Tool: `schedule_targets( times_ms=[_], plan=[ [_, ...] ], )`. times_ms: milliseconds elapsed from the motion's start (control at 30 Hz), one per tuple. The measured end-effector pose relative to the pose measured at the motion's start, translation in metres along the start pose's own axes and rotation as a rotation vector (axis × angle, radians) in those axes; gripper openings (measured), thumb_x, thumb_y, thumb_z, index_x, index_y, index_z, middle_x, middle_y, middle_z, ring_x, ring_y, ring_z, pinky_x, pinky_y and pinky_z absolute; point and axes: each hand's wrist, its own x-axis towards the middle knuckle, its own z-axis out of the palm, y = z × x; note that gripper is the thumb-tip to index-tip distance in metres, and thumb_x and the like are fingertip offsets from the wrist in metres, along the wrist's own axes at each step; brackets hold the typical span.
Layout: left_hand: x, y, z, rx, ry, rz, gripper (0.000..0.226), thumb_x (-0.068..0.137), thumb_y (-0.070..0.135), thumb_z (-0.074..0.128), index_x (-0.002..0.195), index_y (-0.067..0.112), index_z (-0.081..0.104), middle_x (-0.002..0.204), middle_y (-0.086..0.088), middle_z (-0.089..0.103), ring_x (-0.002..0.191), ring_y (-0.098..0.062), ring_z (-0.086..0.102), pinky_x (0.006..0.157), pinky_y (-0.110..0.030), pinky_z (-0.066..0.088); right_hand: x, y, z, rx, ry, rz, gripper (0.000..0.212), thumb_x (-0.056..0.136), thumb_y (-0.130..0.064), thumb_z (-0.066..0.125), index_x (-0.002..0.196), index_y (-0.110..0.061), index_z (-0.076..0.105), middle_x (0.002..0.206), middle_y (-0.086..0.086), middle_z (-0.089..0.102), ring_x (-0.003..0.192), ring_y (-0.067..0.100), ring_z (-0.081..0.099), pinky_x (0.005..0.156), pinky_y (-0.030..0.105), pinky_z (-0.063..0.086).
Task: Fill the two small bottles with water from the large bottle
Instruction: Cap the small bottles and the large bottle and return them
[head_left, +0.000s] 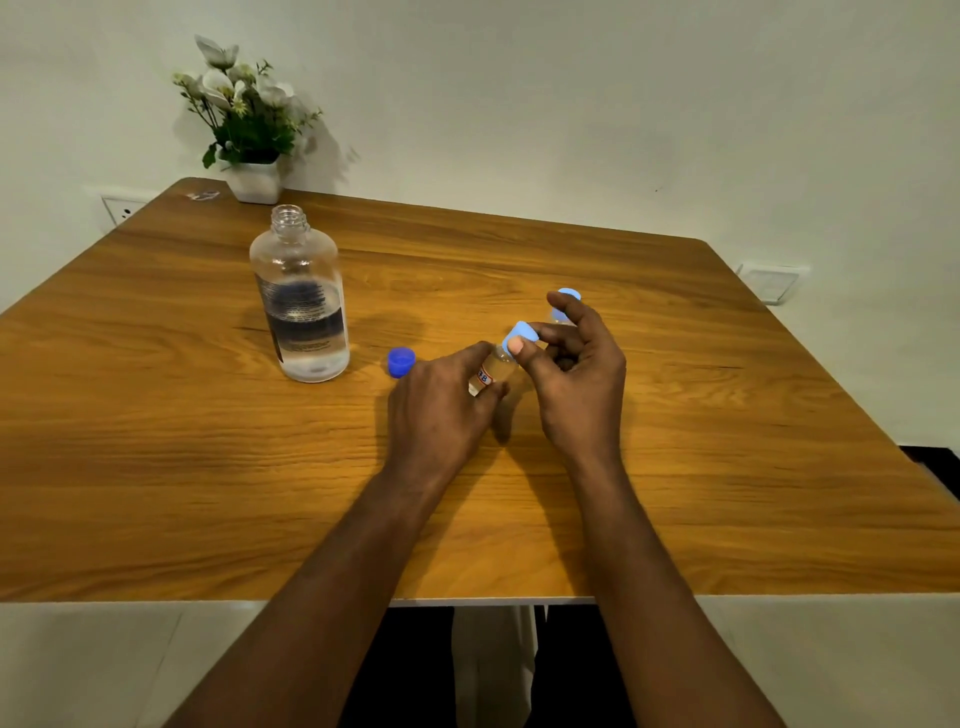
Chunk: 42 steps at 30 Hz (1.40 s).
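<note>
Nearest, the left hand grips a small clear bottle, tilted to the right, over the wooden table. The right hand pinches the light-blue cap at that bottle's neck between thumb and forefinger. Just left of the hands, a dark blue cap lies on the table. Behind the right fingers stands a second small bottle, capped light blue and mostly hidden. Farther left, the large bottle stands upright and uncapped, with water low inside. Farthest away is a white pot of flowers.

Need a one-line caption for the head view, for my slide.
Left hand holds a small bottle while right hand pinches its cap; open large bottle stands nearby.
</note>
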Motion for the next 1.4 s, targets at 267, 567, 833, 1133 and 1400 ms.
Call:
schedule_targets(
  times_ms=[267, 567, 833, 1133, 1400],
  plan=[
    [0.002, 0.000, 0.002, -0.087, 0.059, -0.076, 0.027, 0.084, 0.012, 0.065, 0.110, 0.015, 0.062, 0.102, -0.002, 0.071, 0.094, -0.022, 0.066, 0.075, -0.042, 0.054, -0.006, 0.010, 0.008, -0.229, -0.208, 0.094, 0.031, 0.072, -0.022, 0.082, 0.100, -0.021, 0.069, 0.083, -0.007, 0.070, 0.072, 0.003, 0.063, 0.068, 0.029, 0.053],
    [-0.004, 0.002, 0.003, -0.098, -0.028, -0.067, 0.044, 0.084, 0.009, 0.063, 0.126, 0.017, 0.054, 0.108, -0.003, 0.067, 0.102, -0.020, 0.063, 0.080, -0.037, 0.053, -0.013, 0.009, 0.005, -0.282, -0.183, 0.093, 0.008, 0.079, -0.019, 0.073, 0.087, -0.017, 0.071, 0.078, -0.007, 0.072, 0.070, 0.007, 0.067, 0.068, 0.035, 0.055],
    [-0.006, 0.006, 0.014, 0.052, -0.120, 0.030, 0.059, 0.080, 0.034, 0.074, 0.132, 0.016, 0.052, 0.123, -0.004, 0.061, 0.113, -0.022, 0.058, 0.088, -0.036, 0.048, -0.012, 0.016, -0.036, -0.326, -0.013, 0.100, 0.007, 0.080, -0.016, 0.069, 0.086, -0.018, 0.070, 0.071, -0.009, 0.066, 0.064, 0.003, 0.059, 0.061, 0.020, 0.045],
    [0.007, 0.023, 0.030, 0.112, -0.161, 0.032, 0.068, 0.085, 0.035, 0.069, 0.142, 0.014, 0.040, 0.129, -0.007, 0.056, 0.119, -0.024, 0.053, 0.094, -0.037, 0.044, 0.018, 0.028, -0.066, -0.389, 0.085, 0.095, 0.020, 0.084, -0.025, 0.072, 0.101, -0.017, 0.072, 0.077, -0.012, 0.066, 0.072, 0.007, 0.061, 0.066, 0.025, 0.048],
    [0.021, 0.023, 0.040, 0.134, -0.151, 0.030, 0.065, 0.084, 0.035, 0.070, 0.138, 0.014, 0.042, 0.126, -0.008, 0.058, 0.117, -0.025, 0.054, 0.093, -0.038, 0.044, 0.032, 0.033, -0.063, -0.417, 0.058, 0.075, 0.016, 0.085, -0.026, 0.071, 0.098, -0.016, 0.072, 0.072, -0.018, 0.062, 0.066, -0.006, 0.058, 0.060, 0.013, 0.042]
  ],
)
